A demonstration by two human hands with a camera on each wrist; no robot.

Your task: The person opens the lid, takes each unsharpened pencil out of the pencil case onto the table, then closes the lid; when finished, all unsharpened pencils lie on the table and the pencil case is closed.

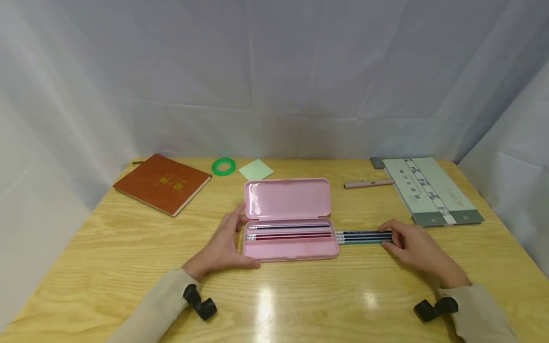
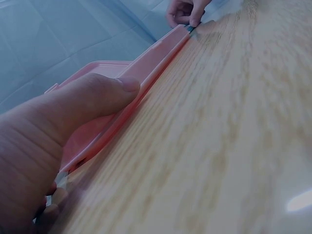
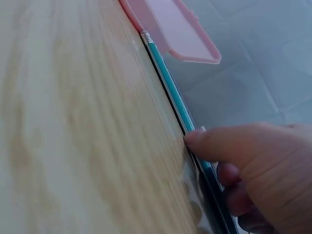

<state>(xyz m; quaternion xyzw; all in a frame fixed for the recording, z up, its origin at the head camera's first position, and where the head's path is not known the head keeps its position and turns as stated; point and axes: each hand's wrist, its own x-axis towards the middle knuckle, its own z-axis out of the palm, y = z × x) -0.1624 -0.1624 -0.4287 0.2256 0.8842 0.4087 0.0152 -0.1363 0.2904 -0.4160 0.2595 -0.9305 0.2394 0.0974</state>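
An open pink pencil case lies on the table with its lid tipped back. Several pencils, dark and red, lie inside its long compartment. My left hand grips the case's left end, thumb along the front edge and fingers at the rear corner. In the left wrist view the thumb presses on the case wall. To the right of the case, my right hand pinches a row of dark and teal pencils between thumb and fingers. Their eraser ends sit against the case's right end.
A brown notebook lies at the left, near a green tape ring and pale green sticky notes. At the right are a pink pen, a dark grey block and a pale grey-green book. White cloth hangs behind.
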